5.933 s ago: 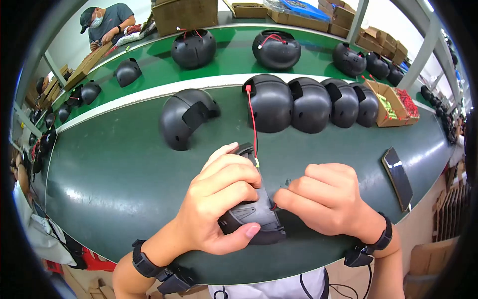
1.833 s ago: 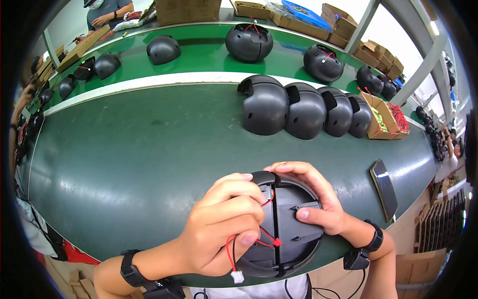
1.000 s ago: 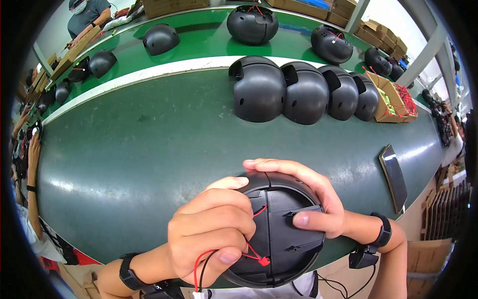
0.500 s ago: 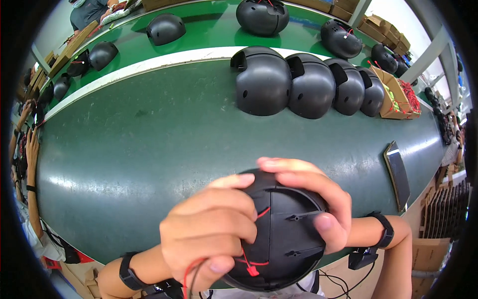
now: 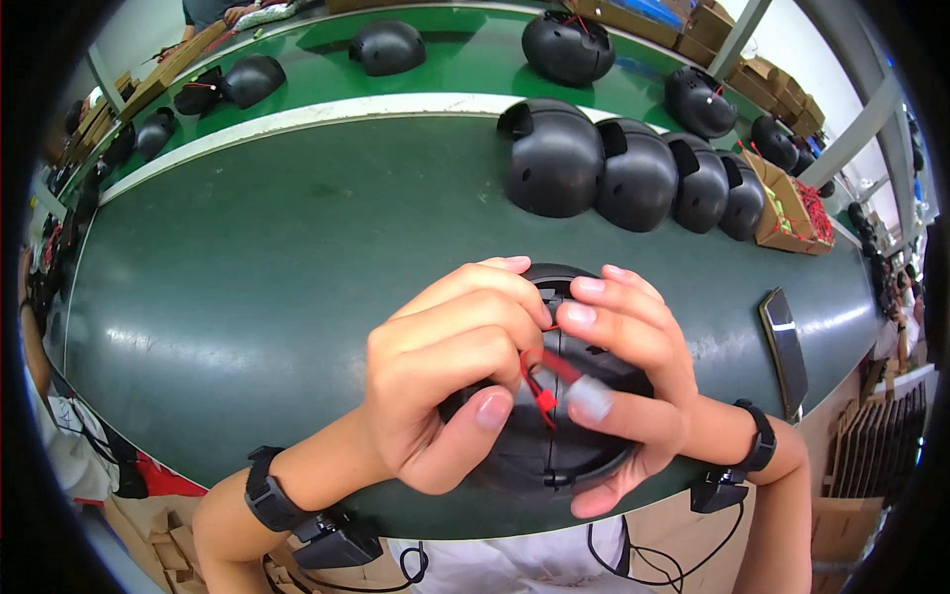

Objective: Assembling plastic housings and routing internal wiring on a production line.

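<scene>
A rounded black plastic shell [image 5: 520, 460] with a seam down its middle is between my two hands, above the near side of the table. My left hand [image 5: 445, 361] wraps its left side with curled fingers, their tips close to the seam. My right hand [image 5: 638, 371] grips the opposite side, fingers bent over the top. Thin red and dark wires with a small red connector [image 5: 545, 400] come out by the left fingertips. One right fingertip, smeared by motion, is beside a red wire; whether it touches the wire I cannot tell.
Several black domed shells [image 5: 554, 163] stand in a row on the green table [image 5: 247, 267]. A cardboard box [image 5: 782, 223] of red wires and a phone [image 5: 785, 351] are at the right. More shells [image 5: 569, 49] sit on the bench beyond, where a person [image 5: 213, 12] is partly visible.
The shell has moved up from the table's near edge and turned, so its seam faces up between my hands. My right fingers have shifted inward, near the red wire.
</scene>
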A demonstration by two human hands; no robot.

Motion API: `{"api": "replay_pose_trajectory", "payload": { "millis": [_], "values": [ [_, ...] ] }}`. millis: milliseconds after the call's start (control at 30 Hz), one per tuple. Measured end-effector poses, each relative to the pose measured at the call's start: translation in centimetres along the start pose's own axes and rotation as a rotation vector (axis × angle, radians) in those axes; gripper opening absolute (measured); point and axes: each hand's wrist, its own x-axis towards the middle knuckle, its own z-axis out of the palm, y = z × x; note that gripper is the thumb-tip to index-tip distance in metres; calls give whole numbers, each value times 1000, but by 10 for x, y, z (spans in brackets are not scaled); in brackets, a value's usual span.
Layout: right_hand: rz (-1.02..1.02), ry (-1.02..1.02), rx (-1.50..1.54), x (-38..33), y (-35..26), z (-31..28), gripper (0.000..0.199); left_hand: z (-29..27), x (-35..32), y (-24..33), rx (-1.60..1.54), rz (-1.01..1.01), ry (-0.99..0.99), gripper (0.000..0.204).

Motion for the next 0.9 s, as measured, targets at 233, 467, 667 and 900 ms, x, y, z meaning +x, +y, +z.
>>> {"api": "replay_pose_trajectory", "payload": {
  "millis": [233,467,667,900],
  "values": [
    [117,-65,-536,11,0,7,67,-20,3,-15,317,-47,7,25],
    [310,-200,-383,57,9,35,69,-26,-3,-28,574,-51,419,12],
    [334,-173,-388,103,51,73,78,-43,-7,-44,565,-95,566,20],
    [606,-263,-297,171,122,116,103,-47,-10,-56,547,-74,751,23]
  ]
}}
